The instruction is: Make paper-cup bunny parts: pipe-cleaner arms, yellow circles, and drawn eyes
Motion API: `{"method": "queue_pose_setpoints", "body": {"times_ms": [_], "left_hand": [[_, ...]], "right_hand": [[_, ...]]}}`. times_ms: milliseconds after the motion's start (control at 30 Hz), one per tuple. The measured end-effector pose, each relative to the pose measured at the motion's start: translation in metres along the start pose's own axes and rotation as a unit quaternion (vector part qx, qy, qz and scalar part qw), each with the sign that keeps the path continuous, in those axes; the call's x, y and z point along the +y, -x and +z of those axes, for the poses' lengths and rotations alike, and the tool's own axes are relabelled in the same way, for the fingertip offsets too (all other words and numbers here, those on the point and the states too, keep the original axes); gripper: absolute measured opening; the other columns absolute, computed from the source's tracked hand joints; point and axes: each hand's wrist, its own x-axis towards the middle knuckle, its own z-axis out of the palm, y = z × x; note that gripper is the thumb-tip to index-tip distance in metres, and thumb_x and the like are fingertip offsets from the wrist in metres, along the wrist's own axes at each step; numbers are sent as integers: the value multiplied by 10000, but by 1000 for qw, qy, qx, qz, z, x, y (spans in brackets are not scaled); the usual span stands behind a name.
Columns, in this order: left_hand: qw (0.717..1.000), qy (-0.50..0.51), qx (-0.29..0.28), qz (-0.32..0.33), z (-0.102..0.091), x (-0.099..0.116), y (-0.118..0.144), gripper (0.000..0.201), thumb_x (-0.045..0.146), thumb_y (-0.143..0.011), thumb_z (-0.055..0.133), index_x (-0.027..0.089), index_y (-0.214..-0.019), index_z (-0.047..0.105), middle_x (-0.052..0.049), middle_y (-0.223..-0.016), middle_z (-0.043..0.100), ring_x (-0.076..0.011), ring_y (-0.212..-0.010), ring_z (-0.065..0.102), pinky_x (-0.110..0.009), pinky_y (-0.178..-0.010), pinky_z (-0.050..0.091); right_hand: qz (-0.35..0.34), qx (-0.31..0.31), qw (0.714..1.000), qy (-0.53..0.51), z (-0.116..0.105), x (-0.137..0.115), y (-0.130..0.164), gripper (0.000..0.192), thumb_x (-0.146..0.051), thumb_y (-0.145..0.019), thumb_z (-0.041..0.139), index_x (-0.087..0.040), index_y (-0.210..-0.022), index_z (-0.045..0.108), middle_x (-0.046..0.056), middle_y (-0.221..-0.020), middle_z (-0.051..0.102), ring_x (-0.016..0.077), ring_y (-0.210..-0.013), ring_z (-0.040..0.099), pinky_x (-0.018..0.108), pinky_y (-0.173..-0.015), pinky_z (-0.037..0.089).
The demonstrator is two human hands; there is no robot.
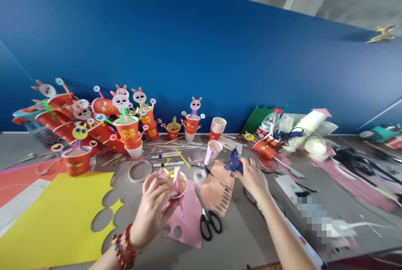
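Note:
My left hand (pixel 154 208) grips a small paper cup (pixel 179 184) with pink and yellow strips sticking out of it, held just above the grey table (pixel 251 236). A red bead bracelet sits on that wrist. My right hand (pixel 253 177) reaches forward and closes around the blue hot glue gun (pixel 234 161), which rests on a peach sheet with oval cut-outs (pixel 216 192). Black-handled scissors (pixel 206 216) lie between my two hands on a pink sheet (pixel 188 219).
Several red paper cups with bunny heads (pixel 127 129) crowd the back left against a blue wall. A yellow sheet with cut-outs (pixel 59 219) lies front left. A stack of cups (pixel 217 127), tape rolls, markers, a plastic bottle (pixel 266 125) and cables clutter the back and right.

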Motion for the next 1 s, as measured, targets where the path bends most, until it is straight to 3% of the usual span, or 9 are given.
{"method": "queue_pose_setpoints", "body": {"times_ms": [233,333,433,500,533,600,700,833,1000], "left_hand": [[1000,-7,5,12,0,-1,0,68,182,-891,627,236,-864,659,1,-768,699,-194,-818,607,-509,-1081,299],[1000,-15,4,7,-1,-1,0,66,182,-890,632,235,-859,657,-1,-779,700,-195,-828,606,-511,-1077,307],[1000,-19,-2,-1,-1,0,-1,74,167,-883,630,236,-870,652,8,-774,698,-191,-837,604,-511,-1081,307],[1000,-17,-4,-6,-1,0,-1,73,166,-880,626,236,-879,649,10,-769,699,-190,-839,604,-509,-1081,310],[1000,-16,-5,-10,-1,0,-1,69,171,-880,625,236,-879,647,6,-774,702,-192,-845,605,-509,-1082,311],[1000,-15,-8,-17,0,0,-1,54,186,-883,626,236,-873,646,-1,-787,706,-195,-850,606,-510,-1085,311],[999,-11,-17,-24,-1,1,-1,52,199,-893,631,237,-861,649,4,-772,699,-191,-835,604,-502,-1083,306],[1000,-8,-14,-17,-2,3,-3,41,203,-891,646,237,-870,654,19,-734,686,-184,-816,598,-487,-1073,310],[999,-7,-27,-19,-1,4,-2,32,205,-883,666,232,-872,653,20,-752,691,-183,-829,596,-487,-1076,302]], "right_hand": [[88,-37,995,-7,14,1,-72,388,-226,-862,633,-78,-1211,550,244,-1234,569,322,-1048,642,380,-830,476],[94,-43,995,-18,12,3,-77,337,-224,-851,643,-82,-1153,596,244,-1199,602,334,-1064,639,408,-850,482],[74,-21,997,-31,1,-9,-59,333,-246,-854,639,-78,-1138,597,262,-1211,594,380,-1106,609,476,-881,481],[16,16,997,-68,-12,-29,-33,289,-287,-909,578,-142,-1159,571,186,-1237,596,325,-1160,583,444,-961,463],[-62,69,982,-164,-19,-42,-16,246,-294,-913,576,-156,-1116,577,160,-1187,620,297,-1125,601,420,-968,472],[-221,90,907,-346,-34,-73,18,242,-322,-922,576,-193,-1126,560,128,-1199,615,262,-1107,613,381,-931,513],[-358,63,836,-411,-51,-116,58,337,-274,-884,640,-222,-1204,548,120,-1249,592,269,-1171,580,404,-970,505],[-388,72,810,-433,-57,-143,71,342,-251,-862,667,-200,-1178,548,124,-1140,633,290,-1105,596,428,-920,522],[-392,87,804,-438,-52,-143,66,268,-206,-873,628,-195,-1134,566,111,-1078,655,285,-1048,603,436,-883,521]]}}
